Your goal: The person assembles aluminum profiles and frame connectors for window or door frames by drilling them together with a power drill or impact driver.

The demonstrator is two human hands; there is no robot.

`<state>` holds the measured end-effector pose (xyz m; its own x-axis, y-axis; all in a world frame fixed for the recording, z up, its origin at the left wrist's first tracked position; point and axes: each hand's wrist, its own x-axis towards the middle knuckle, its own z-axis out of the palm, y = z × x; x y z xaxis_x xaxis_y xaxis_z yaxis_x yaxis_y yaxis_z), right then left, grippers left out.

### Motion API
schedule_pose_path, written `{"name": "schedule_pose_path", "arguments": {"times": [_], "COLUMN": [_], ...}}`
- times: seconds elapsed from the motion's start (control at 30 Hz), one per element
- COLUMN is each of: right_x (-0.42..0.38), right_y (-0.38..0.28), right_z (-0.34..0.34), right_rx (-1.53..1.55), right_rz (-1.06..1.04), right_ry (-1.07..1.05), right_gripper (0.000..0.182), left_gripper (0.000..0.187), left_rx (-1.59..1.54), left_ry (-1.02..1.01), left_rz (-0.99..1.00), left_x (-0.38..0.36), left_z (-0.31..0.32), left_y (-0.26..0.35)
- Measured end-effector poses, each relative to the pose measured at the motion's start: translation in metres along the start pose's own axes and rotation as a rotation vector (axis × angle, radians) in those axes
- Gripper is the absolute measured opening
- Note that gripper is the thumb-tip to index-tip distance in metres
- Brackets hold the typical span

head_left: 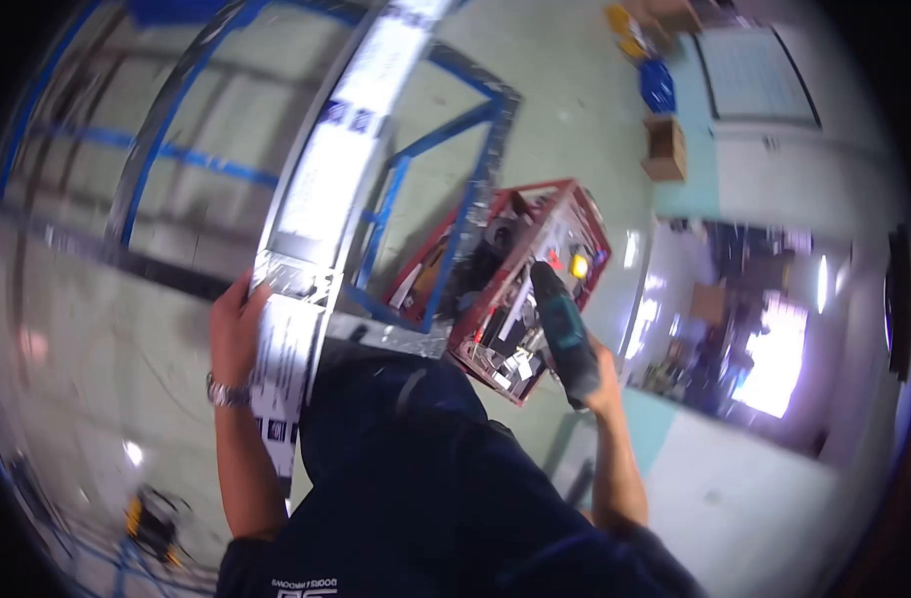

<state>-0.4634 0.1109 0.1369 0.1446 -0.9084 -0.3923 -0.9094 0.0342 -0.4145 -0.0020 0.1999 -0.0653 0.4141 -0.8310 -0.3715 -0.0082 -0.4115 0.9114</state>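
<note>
A long aluminium profile (321, 189) with printed protective film runs upright through the middle of the view. My left hand (238, 334), a metal watch on its wrist, grips the profile's left edge near a bare, shiny section. To the right, my right hand (603, 384) is wrapped round a dark and teal cordless drill (567, 334), its nose pointing up and left. Behind the drill lies a red-rimmed toolbox (490, 289) full of mixed tools and small parts. Blur hides the drill's tip.
Metal frames edged in blue (480, 184) lie beside the profile, partly over the toolbox. A cardboard box (665, 149) and a blue object (657, 85) stand along the wall. At lower left a yellow and black device (151, 523) sits on the floor.
</note>
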Motion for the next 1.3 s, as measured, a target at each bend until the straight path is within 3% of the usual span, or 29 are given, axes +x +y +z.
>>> {"name": "schedule_pose_path", "arguments": {"times": [0.1,0.2,0.23,0.33,0.4,0.53,0.67,0.93,0.97,1.07,1.1,1.13,1.17,1.3], "right_x": [-0.001,0.013,0.023,0.068,0.114,0.204,0.260,0.304,0.300,0.270,0.246,0.210,0.179,0.041], "right_y": [0.089,0.162,0.178,0.262,0.340,0.429,0.456,0.492,0.486,0.475,0.467,0.457,0.463,0.428], "right_z": [0.017,0.026,0.021,0.025,0.036,0.034,0.019,0.048,0.045,0.051,0.050,0.053,0.068,0.123], "right_rx": [0.064,0.069,0.110,0.122,-0.036,-0.357,-0.375,-0.306,-0.246,-0.196,-0.131,-0.084,-0.073,-0.112], "right_rz": [0.163,0.158,0.228,0.126,0.066,0.155,0.175,0.116,0.121,-0.124,-0.202,-0.187,-0.092,0.177], "right_ry": [0.137,0.255,0.199,0.300,0.389,0.416,0.378,0.475,0.449,0.783,0.776,0.675,0.375,0.047], "right_gripper": [0.064,0.066,0.071,0.069,0.069,0.077,0.079,0.083,0.078,0.067,0.058,0.053,0.052,0.079], "left_gripper": [0.043,0.047,0.049,0.058,0.057,0.049,0.034,0.030,0.031,0.034,0.034,0.035,0.035,0.034], "left_rx": [0.194,0.180,0.212,0.291,0.352,0.432,0.466,0.743,0.763,0.703,0.700,0.696,0.730,0.765], "left_ry": [-0.041,-0.031,0.051,0.245,0.314,0.338,0.265,-0.444,-0.502,-0.603,-0.650,-0.699,-0.727,-0.727], "left_rz": [-0.050,0.041,0.110,0.283,0.324,0.280,0.041,-0.088,-0.032,0.214,0.204,0.198,0.293,0.707], "left_x": [0.002,0.007,0.002,-0.028,-0.063,-0.136,-0.189,-0.164,-0.154,-0.126,-0.117,-0.107,-0.096,-0.061], "left_z": [-0.004,-0.008,-0.003,0.011,0.027,0.066,0.133,0.327,0.351,0.426,0.452,0.477,0.500,0.581], "left_y": [0.010,-0.009,-0.011,-0.005,0.019,0.039,0.052,0.098,0.091,0.049,0.037,0.025,0.011,-0.022]}}
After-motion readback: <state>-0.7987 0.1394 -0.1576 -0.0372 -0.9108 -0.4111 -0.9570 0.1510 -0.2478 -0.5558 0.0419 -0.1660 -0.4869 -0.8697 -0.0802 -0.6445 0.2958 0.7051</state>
